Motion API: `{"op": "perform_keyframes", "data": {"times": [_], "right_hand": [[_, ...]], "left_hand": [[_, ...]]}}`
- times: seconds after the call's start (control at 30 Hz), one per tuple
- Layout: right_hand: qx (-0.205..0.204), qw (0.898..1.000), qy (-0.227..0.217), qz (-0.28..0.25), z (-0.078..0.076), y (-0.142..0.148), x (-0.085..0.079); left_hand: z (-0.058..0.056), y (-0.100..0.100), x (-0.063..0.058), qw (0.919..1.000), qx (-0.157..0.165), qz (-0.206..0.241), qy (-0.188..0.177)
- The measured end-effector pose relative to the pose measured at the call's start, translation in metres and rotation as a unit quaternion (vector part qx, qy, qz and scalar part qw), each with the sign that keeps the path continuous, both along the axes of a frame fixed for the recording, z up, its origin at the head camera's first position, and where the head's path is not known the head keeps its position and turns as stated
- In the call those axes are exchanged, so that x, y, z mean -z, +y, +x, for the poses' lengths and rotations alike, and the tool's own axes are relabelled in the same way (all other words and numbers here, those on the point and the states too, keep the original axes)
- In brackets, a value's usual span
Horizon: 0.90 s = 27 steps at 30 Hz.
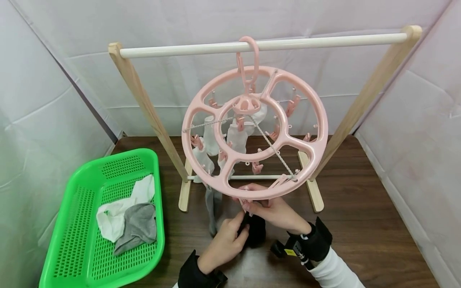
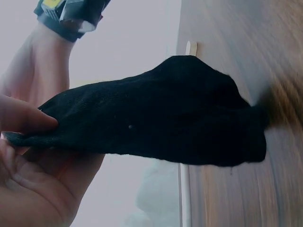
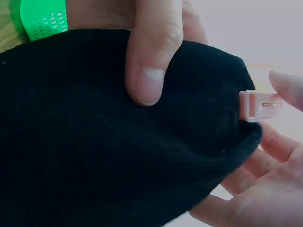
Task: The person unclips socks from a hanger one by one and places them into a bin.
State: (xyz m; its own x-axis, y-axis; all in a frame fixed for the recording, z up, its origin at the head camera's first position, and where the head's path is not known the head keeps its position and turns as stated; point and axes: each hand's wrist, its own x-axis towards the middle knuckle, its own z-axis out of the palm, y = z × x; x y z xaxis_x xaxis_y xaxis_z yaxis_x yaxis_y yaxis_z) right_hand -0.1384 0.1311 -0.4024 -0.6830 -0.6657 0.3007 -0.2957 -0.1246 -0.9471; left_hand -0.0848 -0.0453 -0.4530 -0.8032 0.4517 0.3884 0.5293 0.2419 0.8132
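A black sock (image 1: 257,231) hangs below the front rim of a pink round clip hanger (image 1: 321,132). My left hand (image 1: 225,242) pinches the sock near its upper edge, its thumb (image 3: 150,80) lying flat on the fabric in the right wrist view. Just under the rim, my right hand (image 1: 277,214) holds a pink clothespin (image 3: 255,106), whose tip meets the sock's edge. Whether the clothespin grips the cloth fully, I cannot tell. White socks (image 1: 237,140) and a grey sock (image 1: 212,206) hang from the hanger's left side.
The hanger hooks over the white bar (image 1: 324,41) of a wooden stand (image 1: 371,88). At left, a green basket (image 1: 160,224) holds white cloth (image 1: 113,218) and a grey cloth piece (image 1: 140,226). Other pink clothespins (image 1: 292,105) dangle around the hanger. White sheeting surrounds the brown table (image 1: 363,216).
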Motion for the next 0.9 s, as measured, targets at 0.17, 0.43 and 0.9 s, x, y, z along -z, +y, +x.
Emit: {"op": "perform_keyframes", "data": {"times": [0.17,0.43,0.9], "right_hand": [[0.000,1.000,-0.007,-0.018,0.002,0.002,-0.001],[-0.018,0.999,-0.010,-0.041,0.000,0.006,-0.004],[-0.056,0.998,0.010,-0.027,-0.008,0.009,-0.016]], "left_hand": [[0.004,0.001,0.000,0.9999,0.015,0.002,-0.008],[0.007,0.004,0.004,0.9996,0.009,-0.020,0.018],[0.009,-0.002,0.007,0.9988,-0.001,-0.044,0.021]]}}
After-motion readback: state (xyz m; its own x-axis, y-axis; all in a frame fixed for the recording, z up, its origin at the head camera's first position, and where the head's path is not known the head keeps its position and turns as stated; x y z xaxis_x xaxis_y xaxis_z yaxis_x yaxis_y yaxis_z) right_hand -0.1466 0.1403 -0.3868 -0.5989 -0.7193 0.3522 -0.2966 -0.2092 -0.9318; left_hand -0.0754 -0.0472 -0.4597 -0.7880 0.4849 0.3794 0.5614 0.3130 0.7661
